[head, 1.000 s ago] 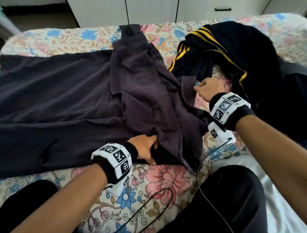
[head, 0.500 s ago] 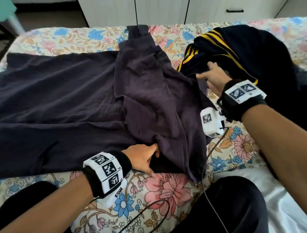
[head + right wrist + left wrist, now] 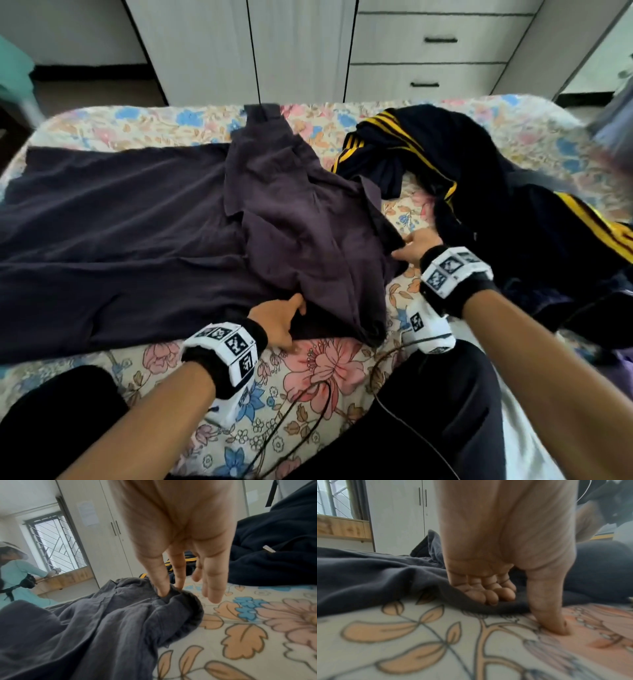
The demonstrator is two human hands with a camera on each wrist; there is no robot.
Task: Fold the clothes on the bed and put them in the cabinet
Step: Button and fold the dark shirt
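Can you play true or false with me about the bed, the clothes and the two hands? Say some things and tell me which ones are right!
1. The dark purple garment lies spread on the flowered bed. True.
2. The striped garment has red stripes. False: they are yellow.
3. The right hand pinches the purple garment's edge. True.
4. The left hand is lifted high in the air. False: it is down on the bed, fingers curled on the purple garment's near edge.
5. The cabinet doors are wide open. False: they are closed.
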